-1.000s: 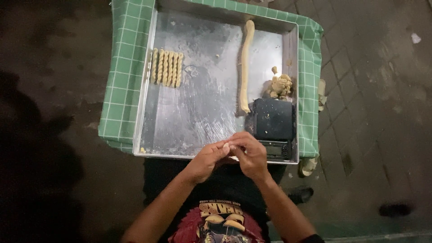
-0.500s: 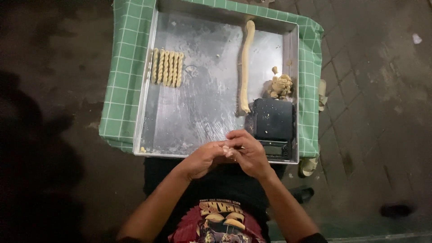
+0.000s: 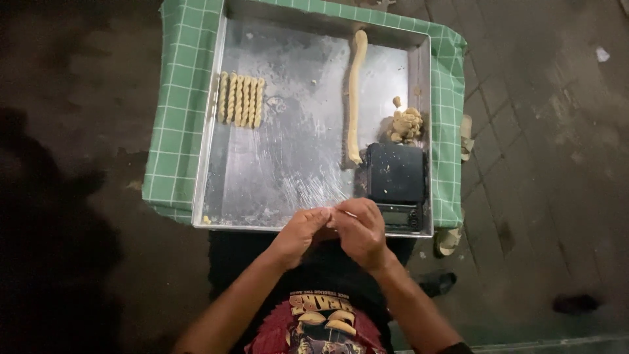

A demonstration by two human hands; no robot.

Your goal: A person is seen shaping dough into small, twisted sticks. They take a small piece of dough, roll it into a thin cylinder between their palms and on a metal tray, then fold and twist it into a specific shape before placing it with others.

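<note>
The left hand (image 3: 303, 231) and right hand (image 3: 359, 231) meet at the near edge of the metal tray (image 3: 295, 170), fingers closed together on a small piece of dough (image 3: 342, 213), barely visible between them. Just right of the hands sits a black digital scale (image 3: 396, 180). A long dough rope (image 3: 354, 98) lies beyond, dough scraps (image 3: 406, 123) to its right, and twisted dough sticks (image 3: 241, 99) at the far left. A green checked cloth (image 3: 177, 118) covers the worktop.

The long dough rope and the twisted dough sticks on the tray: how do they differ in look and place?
The long dough rope is one smooth, slightly wavy strand near the black scale; the twisted dough sticks are five short, spiralled pieces. The rope lies alone, right of centre; the sticks lie side by side by the metal tray's left wall. Both are pale dough.
</note>
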